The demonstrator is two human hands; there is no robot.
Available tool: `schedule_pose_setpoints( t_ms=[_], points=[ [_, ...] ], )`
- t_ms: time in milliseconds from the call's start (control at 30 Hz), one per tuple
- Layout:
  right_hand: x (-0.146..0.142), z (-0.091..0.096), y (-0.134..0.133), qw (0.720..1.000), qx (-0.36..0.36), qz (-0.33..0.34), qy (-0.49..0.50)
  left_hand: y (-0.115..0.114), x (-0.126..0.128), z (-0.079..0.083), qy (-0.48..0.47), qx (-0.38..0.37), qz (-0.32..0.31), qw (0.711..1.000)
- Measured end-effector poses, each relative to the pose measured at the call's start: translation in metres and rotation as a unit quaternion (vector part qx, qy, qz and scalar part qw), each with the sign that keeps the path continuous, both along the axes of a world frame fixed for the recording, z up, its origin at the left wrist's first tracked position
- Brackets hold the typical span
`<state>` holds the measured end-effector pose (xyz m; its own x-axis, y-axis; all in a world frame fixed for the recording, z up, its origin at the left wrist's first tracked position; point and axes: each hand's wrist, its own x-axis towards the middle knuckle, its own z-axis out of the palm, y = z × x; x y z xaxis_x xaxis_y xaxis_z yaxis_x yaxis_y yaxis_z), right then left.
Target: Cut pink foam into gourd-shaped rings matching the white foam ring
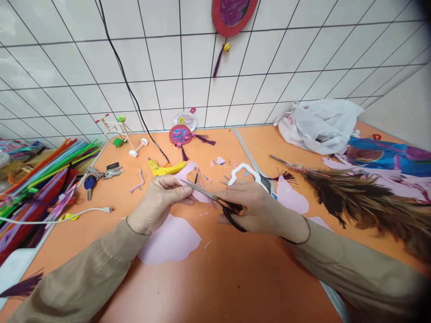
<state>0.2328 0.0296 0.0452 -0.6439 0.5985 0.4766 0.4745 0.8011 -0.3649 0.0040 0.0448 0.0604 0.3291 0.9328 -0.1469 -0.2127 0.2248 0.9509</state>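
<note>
Between the thumb and fingers of my left hand point(161, 199) is a pink paper piece point(201, 195) with a cut-out opening in it. My right hand point(254, 204) grips black-handled scissors point(232, 216), whose blades point left and lie against the paper close to my left fingertips. A larger pink paper sheet point(171, 240) with a wavy edge lies on the table under my left hand. Behind my right hand is a white scalloped frame point(244, 169), partly hidden by the hand. Small paper scraps point(220, 160) lie scattered beyond my hands.
A yellow glue gun point(166, 168) lies behind my left hand. Keys point(103, 172), colourful pipe cleaners point(57, 166) and a white cable point(84, 211) are on the left. Brown feathers point(363, 193), a plastic bag point(319, 125) and pink paper point(291, 195) lie right. Round tasselled ornaments point(181, 134) stand near the wall.
</note>
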Motion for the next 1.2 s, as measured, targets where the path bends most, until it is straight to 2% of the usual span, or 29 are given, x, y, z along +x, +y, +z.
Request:
schedule_pose_setpoints(
  t_ms=[367, 500, 833, 1200],
  points=[
    [-0.0005, -0.0017, 0.0002, 0.999, 0.036, -0.001, -0.004, -0.0024, 0.0009, -0.0043, -0.016, -0.003, -0.015, 1.000],
    [-0.0004, -0.0019, 0.0001, 0.999, 0.043, -0.003, 0.000, -0.0023, 0.0002, -0.0032, 0.005, 0.002, -0.015, 1.000],
    [-0.0007, -0.0029, -0.0003, 0.999, 0.045, -0.010, -0.005, 0.0031, -0.0064, 0.0020, 0.021, 0.063, -0.024, 0.998],
    [-0.0013, -0.0031, -0.0004, 0.998, 0.056, -0.013, -0.003, 0.0031, -0.0072, 0.0032, 0.006, 0.041, -0.031, 0.999]
  ],
)
